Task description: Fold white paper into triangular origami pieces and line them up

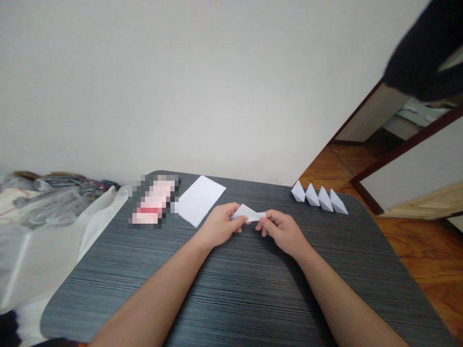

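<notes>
Striped tabletop (246, 299), paper boats (324, 201) in row, white wall (181, 86), wooden floor (427, 260)

Four paper boats (312, 195), one flat sheet (199, 200), one folded piece (249, 213), two hands (219, 225) (284, 233)

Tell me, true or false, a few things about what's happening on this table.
The left hand and right hand both pinch a folded white paper. True.
A flat white sheet lies under the right hand. False: it lies apart from both hands, beyond the left hand.
Four folded paper shapes stand in a row toward the table's far right. True.
The tabletop is pale wood. False: it is dark grey and finely striped.
</notes>
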Demonstrator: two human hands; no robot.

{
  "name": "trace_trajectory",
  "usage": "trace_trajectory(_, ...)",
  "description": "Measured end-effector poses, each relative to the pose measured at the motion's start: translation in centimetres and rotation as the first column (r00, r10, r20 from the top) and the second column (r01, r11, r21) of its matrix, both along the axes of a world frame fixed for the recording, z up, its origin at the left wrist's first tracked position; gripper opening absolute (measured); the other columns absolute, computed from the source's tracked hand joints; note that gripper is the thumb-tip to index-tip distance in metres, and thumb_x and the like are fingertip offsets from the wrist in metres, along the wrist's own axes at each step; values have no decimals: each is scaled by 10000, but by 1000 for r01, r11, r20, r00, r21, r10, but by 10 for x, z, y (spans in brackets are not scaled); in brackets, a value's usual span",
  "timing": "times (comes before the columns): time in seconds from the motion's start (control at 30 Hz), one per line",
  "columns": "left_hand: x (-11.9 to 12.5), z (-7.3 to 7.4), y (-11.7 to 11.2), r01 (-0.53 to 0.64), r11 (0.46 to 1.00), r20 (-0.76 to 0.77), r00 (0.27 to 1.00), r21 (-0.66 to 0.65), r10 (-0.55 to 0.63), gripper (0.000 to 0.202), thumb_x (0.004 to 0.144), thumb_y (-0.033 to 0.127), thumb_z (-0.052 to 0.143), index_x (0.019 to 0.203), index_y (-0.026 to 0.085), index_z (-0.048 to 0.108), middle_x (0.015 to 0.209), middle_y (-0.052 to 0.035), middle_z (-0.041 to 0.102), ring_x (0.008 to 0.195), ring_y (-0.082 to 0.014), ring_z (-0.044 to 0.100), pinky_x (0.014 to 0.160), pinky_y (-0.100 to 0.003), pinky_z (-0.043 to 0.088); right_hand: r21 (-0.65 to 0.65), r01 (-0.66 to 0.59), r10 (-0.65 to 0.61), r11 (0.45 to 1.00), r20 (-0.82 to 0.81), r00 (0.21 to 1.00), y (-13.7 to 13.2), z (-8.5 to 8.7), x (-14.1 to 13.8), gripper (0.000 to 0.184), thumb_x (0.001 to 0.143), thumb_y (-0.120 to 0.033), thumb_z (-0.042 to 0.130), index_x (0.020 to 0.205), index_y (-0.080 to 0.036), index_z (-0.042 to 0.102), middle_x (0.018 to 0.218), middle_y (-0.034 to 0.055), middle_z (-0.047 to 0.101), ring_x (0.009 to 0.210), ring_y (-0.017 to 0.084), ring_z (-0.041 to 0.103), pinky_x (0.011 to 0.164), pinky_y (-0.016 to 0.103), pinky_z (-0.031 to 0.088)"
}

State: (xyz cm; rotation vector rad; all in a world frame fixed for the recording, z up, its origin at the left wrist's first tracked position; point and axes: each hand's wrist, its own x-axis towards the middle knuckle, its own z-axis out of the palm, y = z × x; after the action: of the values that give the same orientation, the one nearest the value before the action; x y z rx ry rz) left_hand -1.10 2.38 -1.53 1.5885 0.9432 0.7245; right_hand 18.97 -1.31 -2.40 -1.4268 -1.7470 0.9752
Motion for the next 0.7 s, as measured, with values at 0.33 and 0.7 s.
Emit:
trace_trajectory(0.33,-1,3,-1,12,1000,-3,1000,-10,-12,153,816,281,511,827,146,583,598,18,546,534,-97,512,528,-207,406,6,-10,9,1000,20,1000,-1,4,-2,223,877,-276,488,743,-179,636,591,-8,610,556,117,553,575,231,406)
trace_trajectory(0.7,0,3,-3,58,998,-15,998,-13,-58,192,826,307,502,836,140,598,591,5,569,531,-104,534,522,-208,414,-52,-56,52,997,-72,996,-1,3,-5,176,856,-276,514,815,-164,643,680,21,664,551,121,578,556,233,440)
